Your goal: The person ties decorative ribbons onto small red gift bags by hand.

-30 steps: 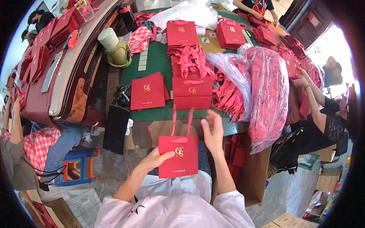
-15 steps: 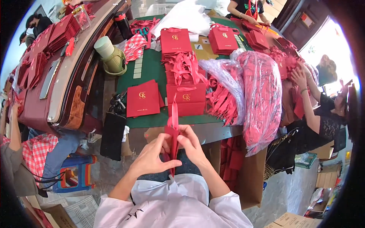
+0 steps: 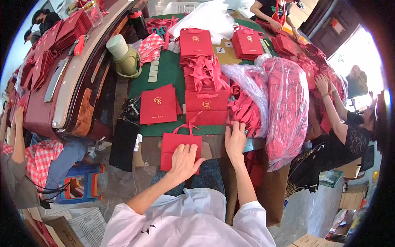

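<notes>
A small red paper bag with a red ribbon handle lies at the front table edge. My left hand is over its face, fingers bent on it and thumb out to the right. My right hand is apart from that bag, at the table edge beside loose red ribbons. Its fingers are extended and slightly apart; whether the tips touch a ribbon cannot be made out. Just beyond lie a stack of flat red bags and another red bag with ribbons heaped behind it.
Clear plastic sacks of red ribbons stand at right. A green cup, a black bottle and a checked cloth are at the back left. A cardboard box sits below. Co-workers handle red pieces on both sides.
The red bag, held edge-on between both hands before, now shows its flat face under my left hand. My right hand has let go of it and moved right to the ribbons.
</notes>
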Demonstrator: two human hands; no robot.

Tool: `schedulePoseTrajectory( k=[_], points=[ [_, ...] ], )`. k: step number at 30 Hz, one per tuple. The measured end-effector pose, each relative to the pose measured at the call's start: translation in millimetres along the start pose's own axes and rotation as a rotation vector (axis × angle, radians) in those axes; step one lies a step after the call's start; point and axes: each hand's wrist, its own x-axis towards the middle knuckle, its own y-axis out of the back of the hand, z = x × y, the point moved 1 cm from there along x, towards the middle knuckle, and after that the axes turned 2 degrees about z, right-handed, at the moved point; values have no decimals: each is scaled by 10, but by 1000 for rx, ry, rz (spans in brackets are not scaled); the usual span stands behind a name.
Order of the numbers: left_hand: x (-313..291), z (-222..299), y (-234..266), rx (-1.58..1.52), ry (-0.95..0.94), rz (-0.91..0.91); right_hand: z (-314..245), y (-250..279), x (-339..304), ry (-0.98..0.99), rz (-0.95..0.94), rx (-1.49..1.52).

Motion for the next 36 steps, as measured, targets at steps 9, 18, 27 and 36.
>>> schedulePoseTrajectory(
  k=[9,18,27,36],
  points=[
    [-121,-31,129,-300,-83,172,-581,293,-527,139,-92,402],
    [-35,-105,154,-844,297,4,-709,383,-754,600,-325,152],
    [28,-235,61,-1190,511,-393,-683,472,-753,701,-332,195],
    [-40,-211,45,-1254,544,-181,-710,422,-829,148,-225,719]
  ],
)
